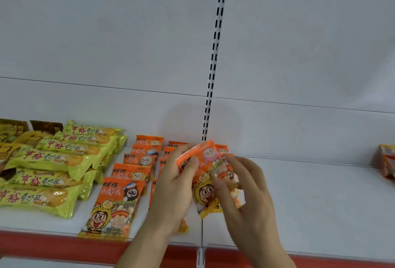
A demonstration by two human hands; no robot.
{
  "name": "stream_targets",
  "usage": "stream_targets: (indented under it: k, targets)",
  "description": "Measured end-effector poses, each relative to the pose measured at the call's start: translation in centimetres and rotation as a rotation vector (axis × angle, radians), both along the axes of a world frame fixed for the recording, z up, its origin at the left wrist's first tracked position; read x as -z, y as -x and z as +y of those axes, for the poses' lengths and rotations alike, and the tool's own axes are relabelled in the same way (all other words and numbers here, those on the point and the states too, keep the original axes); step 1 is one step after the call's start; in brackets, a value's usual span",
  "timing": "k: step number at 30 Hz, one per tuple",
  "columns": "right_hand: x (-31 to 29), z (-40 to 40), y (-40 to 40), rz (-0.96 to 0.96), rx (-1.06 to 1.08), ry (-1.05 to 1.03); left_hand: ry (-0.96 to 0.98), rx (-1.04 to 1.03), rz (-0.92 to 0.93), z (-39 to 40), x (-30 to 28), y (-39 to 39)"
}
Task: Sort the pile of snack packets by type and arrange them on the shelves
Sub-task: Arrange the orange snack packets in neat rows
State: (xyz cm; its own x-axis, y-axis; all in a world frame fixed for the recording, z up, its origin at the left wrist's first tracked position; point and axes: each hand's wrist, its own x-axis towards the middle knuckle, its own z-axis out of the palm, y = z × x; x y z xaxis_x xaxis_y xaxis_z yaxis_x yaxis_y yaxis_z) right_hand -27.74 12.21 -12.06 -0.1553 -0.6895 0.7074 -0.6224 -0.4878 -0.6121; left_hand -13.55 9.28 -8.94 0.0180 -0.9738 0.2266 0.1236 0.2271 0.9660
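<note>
Left hand (177,184): fingers curled around an orange packet (201,173), thumb pressed on its front near the upper left corner. The packet is held above the shelf (310,203), tilted, with its top corner towards the back panel (106,43).

Right hand (245,199): fingers bent, tips pinching the right side of the same cluster of orange wrapping. A second packet (226,173) appears to sit under these fingers, overlapping the first; the boundary between the two cannot be made out because of blur and the fingers across it.

On the shelf: a column of orange packets (130,173) lies left of the hands, overlapping front to back, the nearest one (113,205) reaching the front edge. A second orange column (168,152) lies just behind the left hand and is largely covered by it. Further orange packets (221,148) show just past the held one.

Far left: yellow packets (53,161) stacked in an overlapping heap, cut off by the frame edge. Brown and yellow packets (12,131) behind them, also cut off.

Far right: a small orange stack (386,161), partly out of frame, well apart from the hands.

A slotted upright (213,60) runs up the back panel behind the hands. A red strip (53,244) trims the shelf front. Print on the far packets is not legible.
</note>
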Motion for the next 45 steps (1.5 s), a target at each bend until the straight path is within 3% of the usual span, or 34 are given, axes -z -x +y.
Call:
stream_targets:
  k: [3,6,9,11,16,21,26,35,41,45]
  targets:
    - [-0.3,0.2,0.4,-0.01,-0.163,-0.122,-0.007,0.064,-0.066,0.2,-0.2,-0.3]
    - [-0.2,0.6,1.1,0.005,-0.176,-0.181,0.013,0.015,-0.201,-0.2,0.3,-0.6]
    - [0.7,0.3,2.5,-0.025,-0.026,-0.223,0.155,-0.152,-0.451,-1.0,1.3,-1.3]
    - [1.4,0.2,3.0,0.002,0.047,-0.261,0.297,-0.177,-0.714,-1.3,2.2,-1.6]
    - [4.1,0.5,2.2,0.426,0.167,-0.28,0.45,-0.137,-1.246,-1.4,4.8,-1.0]
    - [4.3,0.9,2.4,0.643,0.339,-0.446,0.421,-0.093,-1.483,-1.0,6.4,-0.4]
    - [4.1,1.4,2.3,0.741,0.277,-0.634,0.395,-0.062,-1.526,-0.6,6.6,-0.4]
    - [2.7,3.3,5.3,0.722,0.388,-0.526,0.38,-0.106,-1.363,0.6,5.1,1.5]
    - [1.4,7.7,12.3,0.665,0.416,-0.565,0.442,-0.121,-1.271,3.7,4.0,8.7]
    - [0.9,12.5,20.8,0.665,0.468,-0.625,0.498,-0.098,-1.239,7.1,3.6,17.6]
